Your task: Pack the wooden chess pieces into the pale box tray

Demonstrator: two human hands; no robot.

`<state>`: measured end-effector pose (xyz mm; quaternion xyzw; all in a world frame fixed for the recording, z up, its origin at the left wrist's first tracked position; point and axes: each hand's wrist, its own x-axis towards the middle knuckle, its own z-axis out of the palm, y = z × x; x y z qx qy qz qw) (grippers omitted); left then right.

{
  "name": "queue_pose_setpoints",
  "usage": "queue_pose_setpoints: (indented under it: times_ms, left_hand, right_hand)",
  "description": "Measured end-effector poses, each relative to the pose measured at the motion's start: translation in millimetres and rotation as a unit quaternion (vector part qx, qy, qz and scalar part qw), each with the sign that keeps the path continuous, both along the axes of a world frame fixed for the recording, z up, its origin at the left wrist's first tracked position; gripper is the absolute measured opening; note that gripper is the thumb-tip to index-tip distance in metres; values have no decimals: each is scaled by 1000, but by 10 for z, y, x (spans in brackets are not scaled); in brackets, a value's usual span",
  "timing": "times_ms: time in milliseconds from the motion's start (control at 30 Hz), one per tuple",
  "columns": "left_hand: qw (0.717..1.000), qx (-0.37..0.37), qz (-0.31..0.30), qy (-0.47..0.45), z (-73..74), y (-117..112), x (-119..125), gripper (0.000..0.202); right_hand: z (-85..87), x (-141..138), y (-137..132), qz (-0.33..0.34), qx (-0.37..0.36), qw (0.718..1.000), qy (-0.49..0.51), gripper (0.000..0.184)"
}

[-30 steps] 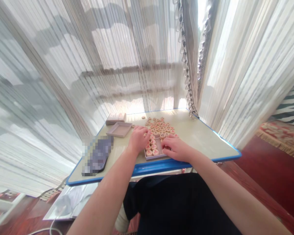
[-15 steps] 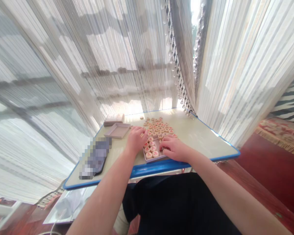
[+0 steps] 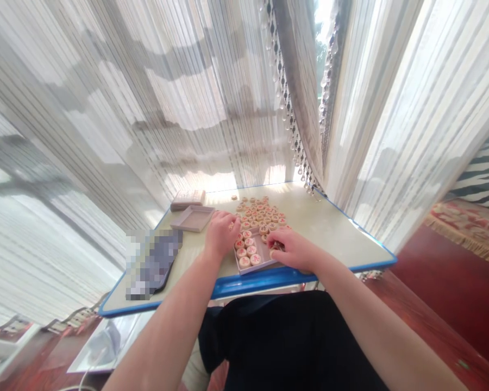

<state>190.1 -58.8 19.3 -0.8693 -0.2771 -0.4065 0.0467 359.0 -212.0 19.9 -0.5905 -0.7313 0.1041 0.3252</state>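
Note:
A shallow open box (image 3: 264,264) lies at the table's front edge, with round wooden Chinese chess pieces (image 3: 250,250) in rows on its left side and more at its back right. My left hand (image 3: 221,234) is curled at the box's back left corner; a piece shows partly at its fingertips. Over the right side of the box, my right hand (image 3: 293,250) has its fingers bent around a piece, mostly hidden by them. Behind the box spreads a loose group of pieces (image 3: 261,209), marked in red or dark characters.
A second shallow tray (image 3: 193,218), seemingly the lid, lies at the left beside a small stack (image 3: 188,199). Nearer me is a blurred-out dark flat object (image 3: 158,266). The pale table (image 3: 334,228) has a blue rim. Sheer curtains (image 3: 212,108) hang behind it.
My right hand's fingers have curled and lifted slightly, baring pieces at the box's back right. My left hand stays at the box's left corner. The view has shifted a little.

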Motion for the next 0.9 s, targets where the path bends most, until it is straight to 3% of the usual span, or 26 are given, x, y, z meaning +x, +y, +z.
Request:
queue_pose_setpoints:
  times_ms: [167,233,333,433,633,800,900]
  left_hand:
    - [1000,-3,7,4,1,12,5,26]
    - [1000,-5,15,5,6,15,9,26]
    - [1000,-7,24,8,6,21,10,26]
    - [999,-11,28,13,-6,37,1,27]
    - [999,-19,48,15,-58,98,-21,28]
    - [998,-20,53,20,-77,128,-24,27]
    - [998,-22,61,26,-78,135,-24,27]
  right_hand:
    - [-16,32,42,-28,28,998,50,17]
    - [-27,94,94,-110,59,990,72,17]
    - [-66,235,178,-283,87,952,72,18]
    - [-128,383,228,-353,72,932,45,18]
    - [-215,592,273,-421,-31,905,51,26]
    - [-176,603,319,-437,-62,897,33,29]
    - [-135,554,329,-430,-60,900,-26,28]
